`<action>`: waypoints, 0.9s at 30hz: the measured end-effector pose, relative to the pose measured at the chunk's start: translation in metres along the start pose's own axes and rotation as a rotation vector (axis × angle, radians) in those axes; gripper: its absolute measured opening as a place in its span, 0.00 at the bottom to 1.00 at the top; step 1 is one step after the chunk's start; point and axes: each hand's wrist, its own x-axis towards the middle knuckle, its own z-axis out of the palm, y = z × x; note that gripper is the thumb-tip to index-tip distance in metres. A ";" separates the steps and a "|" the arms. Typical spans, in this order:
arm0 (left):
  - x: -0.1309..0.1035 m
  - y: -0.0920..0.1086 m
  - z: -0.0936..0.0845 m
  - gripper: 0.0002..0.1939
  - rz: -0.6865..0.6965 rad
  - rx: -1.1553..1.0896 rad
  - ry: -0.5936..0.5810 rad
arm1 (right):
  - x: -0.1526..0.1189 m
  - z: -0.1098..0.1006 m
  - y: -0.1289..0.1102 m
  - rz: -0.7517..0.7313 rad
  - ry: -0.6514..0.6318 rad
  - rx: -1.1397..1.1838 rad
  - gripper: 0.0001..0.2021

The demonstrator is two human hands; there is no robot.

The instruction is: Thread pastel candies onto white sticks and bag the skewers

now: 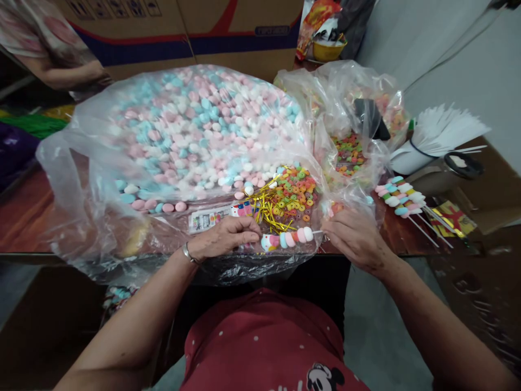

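Note:
A candy skewer [296, 237] of pink, white and blue marshmallows lies level between my hands, near the table's front edge. My right hand [350, 238] pinches its white stick at the right end. At the left end, my left hand [228, 237] has thumb and fingers pressed together beside a printed wrapper [270, 242] around the skewer's tip. Just beyond are gold twist ties [272, 209] and a pile of colourful ring candies [299, 193]. Printed packets [209, 218] lie behind my left hand. A large clear bag [179, 130] full of loose marshmallows spreads behind all this.
Finished skewers [401, 196] are stacked on the right, near a container of white sticks [443, 133] and a dark mug [443, 168]. More bagged ring candies [348, 155] stand behind. A big cardboard box [203, 38] blocks the back; another person's arm [73, 75] is at upper left.

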 end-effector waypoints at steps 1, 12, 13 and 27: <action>0.000 0.002 0.000 0.13 -0.012 0.016 -0.039 | 0.001 0.001 -0.001 0.001 0.012 -0.014 0.11; 0.002 0.021 0.015 0.16 0.062 0.283 -0.180 | 0.005 -0.005 -0.002 -0.035 -0.078 0.028 0.13; 0.003 0.022 0.016 0.16 0.066 0.288 -0.200 | 0.006 -0.005 -0.002 -0.060 -0.091 0.024 0.13; 0.013 0.023 0.033 0.18 0.104 0.221 -0.205 | 0.018 0.018 -0.021 -0.035 -0.073 0.157 0.14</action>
